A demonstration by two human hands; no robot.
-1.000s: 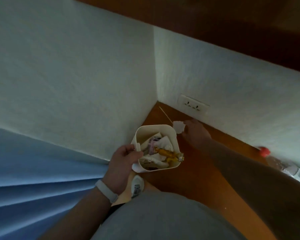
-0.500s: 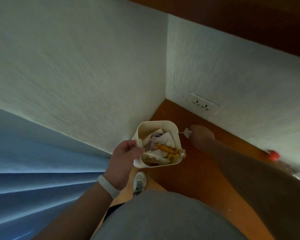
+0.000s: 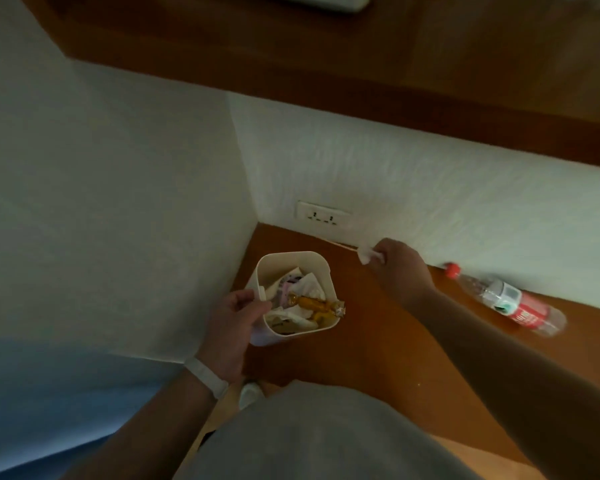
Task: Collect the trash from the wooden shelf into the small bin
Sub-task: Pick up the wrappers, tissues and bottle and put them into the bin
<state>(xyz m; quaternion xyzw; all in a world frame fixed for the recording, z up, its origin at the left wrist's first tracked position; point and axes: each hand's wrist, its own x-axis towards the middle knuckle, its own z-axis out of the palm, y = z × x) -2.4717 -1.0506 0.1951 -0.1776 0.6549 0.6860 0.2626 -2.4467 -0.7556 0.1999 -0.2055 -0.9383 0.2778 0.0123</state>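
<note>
From the head camera, the left hand (image 3: 234, 327) grips the rim of the small bin (image 3: 321, 270) above the wooden shelf (image 3: 378, 341). The right hand (image 3: 400, 268) pinches a white scrap (image 3: 367, 254) beside the wall. It should carry the scrap over the bin's opening before letting go.

A domestic room, most likely a bedroom or a hotel room, is suggested. A corner of white textured walls (image 3: 395, 174) is seen at the centre of the frame, with a double wall socket (image 3: 323, 215) set low just above a polished wooden shelf (image 3: 378, 334). A darker wooden ledge (image 3: 291, 57) is seen across the top. Pale blue fabric (image 3: 49, 393), perhaps a curtain or bedding, fills the lower left. A small cream bin (image 3: 321, 268) of wrappers and tissues and a plastic water bottle (image 3: 510, 299) lying on the shelf at the right point to everyday living.
</note>
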